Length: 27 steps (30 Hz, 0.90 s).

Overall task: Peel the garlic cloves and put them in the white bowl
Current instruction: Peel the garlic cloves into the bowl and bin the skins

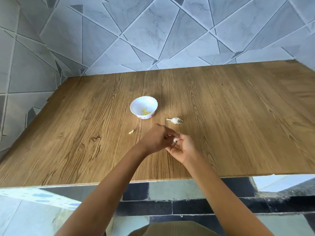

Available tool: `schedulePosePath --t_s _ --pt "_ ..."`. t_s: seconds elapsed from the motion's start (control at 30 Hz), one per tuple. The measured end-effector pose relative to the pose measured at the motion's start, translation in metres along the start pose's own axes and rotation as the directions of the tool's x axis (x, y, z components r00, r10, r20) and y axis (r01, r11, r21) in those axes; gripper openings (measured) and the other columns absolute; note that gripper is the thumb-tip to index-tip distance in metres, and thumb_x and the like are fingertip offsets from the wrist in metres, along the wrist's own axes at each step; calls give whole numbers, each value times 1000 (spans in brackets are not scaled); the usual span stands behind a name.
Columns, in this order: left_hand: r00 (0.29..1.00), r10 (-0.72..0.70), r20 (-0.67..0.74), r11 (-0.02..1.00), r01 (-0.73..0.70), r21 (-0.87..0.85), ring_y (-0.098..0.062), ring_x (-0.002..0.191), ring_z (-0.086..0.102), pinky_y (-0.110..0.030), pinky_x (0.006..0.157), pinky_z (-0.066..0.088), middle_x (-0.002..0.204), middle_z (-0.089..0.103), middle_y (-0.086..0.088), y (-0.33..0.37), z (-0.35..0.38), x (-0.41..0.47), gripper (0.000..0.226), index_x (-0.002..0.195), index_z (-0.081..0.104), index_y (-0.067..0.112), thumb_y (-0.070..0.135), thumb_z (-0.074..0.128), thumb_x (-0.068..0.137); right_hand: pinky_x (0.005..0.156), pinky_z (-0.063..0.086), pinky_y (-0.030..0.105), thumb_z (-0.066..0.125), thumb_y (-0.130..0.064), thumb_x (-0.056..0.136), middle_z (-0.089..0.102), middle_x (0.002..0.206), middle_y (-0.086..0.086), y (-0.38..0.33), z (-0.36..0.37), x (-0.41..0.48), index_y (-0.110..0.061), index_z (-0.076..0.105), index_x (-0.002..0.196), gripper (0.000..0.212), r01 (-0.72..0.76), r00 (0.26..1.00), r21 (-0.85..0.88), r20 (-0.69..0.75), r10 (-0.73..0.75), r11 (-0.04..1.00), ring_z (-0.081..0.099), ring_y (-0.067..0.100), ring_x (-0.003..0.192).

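While the wooden desk (238, 116) spreads wide toward the tiled wall (153, 31), the work sits near its middle. The left hand (156, 138) and right hand (185, 148) meet there, just above the surface. The white bowl (144, 107) stands beyond them to the left, apart, with pale yellow peeled pieces in its bottom. The garlic bulb (176, 120) lies just right of the bowl, near the fingers. The garlic clove (175, 142) is pinched between both hands, each grip closed on it, so peeling looks to be the step in hand. A small yellowish piece (130, 132), clove or skin I cannot tell, lies left of the hands.

Next, I judge, the skin must come away, then a short carry forward-left to the bowl. Nothing stands in that path, and the near edge is well behind the hands.
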<state>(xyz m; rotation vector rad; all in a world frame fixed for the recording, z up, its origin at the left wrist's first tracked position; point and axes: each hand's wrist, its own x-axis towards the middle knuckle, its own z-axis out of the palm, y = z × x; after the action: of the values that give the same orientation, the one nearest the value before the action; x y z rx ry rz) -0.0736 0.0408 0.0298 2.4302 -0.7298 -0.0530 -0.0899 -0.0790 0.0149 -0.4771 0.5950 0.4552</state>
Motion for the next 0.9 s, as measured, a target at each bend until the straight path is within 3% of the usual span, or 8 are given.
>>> schedulePosePath --t_s 0.1,0.2,0.3,0.47,0.6,0.73,0.83,0.9 --pt "998 -17 -54 998 20 59 -17 76 69 -28 73 52 86 75 -4 -2 4 -2 21 94 75 9 0 63 80 61 52 30 36 -13 101 56 74 14 -1 -2 -1 0 53 79 30 18 999 8 -44 -17 1000 57 19 63" --pt "992 -65 -110 997 69 34 -16 72 67 -34 69 54 79 73 -2 -1 6 0 15 87 74 11 2 68 76 66 50 31 35 -12 101 63 67 14 -3 -1 -2 3 56 82 32 13 999 17 -44 -12 1000 59 21 69" --pt "984 -100 -148 994 105 24 -15 69 65 -38 65 54 76 70 -1 -1 10 -1 13 81 71 12 2 69 73 68 50 30 35 -13 101 62 75 16 -3 -1 1 4 56 89 30 9 999 21 -37 -8 1000 59 21 72" --pt "992 -83 -96 996 84 4 -6 74 67 -27 72 55 86 74 4 -3 5 -2 31 93 75 17 -3 57 78 76 50 31 37 -14 100 58 82 15 -4 -5 4 4 57 91 29 30 999 1 -42 -30 1000 58 21 77" --pt "960 -171 -222 985 172 -13 -10 74 66 -24 72 53 84 74 2 -13 -7 -6 27 87 75 12 -7 57 78 77 49 32 33 -15 101 60 87 18 -7 -9 6 6 58 91 34 40 999 34 -14 -39 999 59 24 83" --pt "971 -224 -83 965 233 123 -17 85 67 -22 80 49 96 73 -3 -35 -10 -14 28 97 74 11 -5 55 84 73 50 32 33 -15 101 61 88 17 -11 -15 7 5 59 90 35 70 997 38 -25 -69 997 59 24 84" --pt "987 -162 -6 961 159 228 -19 91 67 -27 83 51 102 72 -6 -40 -1 -20 25 101 73 10 -2 58 85 72 50 32 33 -14 101 62 89 16 -12 -15 6 5 60 91 34 68 997 47 -23 -67 997 60 24 85" --pt "997 -79 25 972 71 224 -22 85 68 -28 77 52 96 72 -9 -40 6 -22 25 98 74 7 -6 58 84 73 50 33 33 -14 101 62 90 16 -12 -15 5 5 59 92 34 67 998 52 -17 -67 996 60 23 86"
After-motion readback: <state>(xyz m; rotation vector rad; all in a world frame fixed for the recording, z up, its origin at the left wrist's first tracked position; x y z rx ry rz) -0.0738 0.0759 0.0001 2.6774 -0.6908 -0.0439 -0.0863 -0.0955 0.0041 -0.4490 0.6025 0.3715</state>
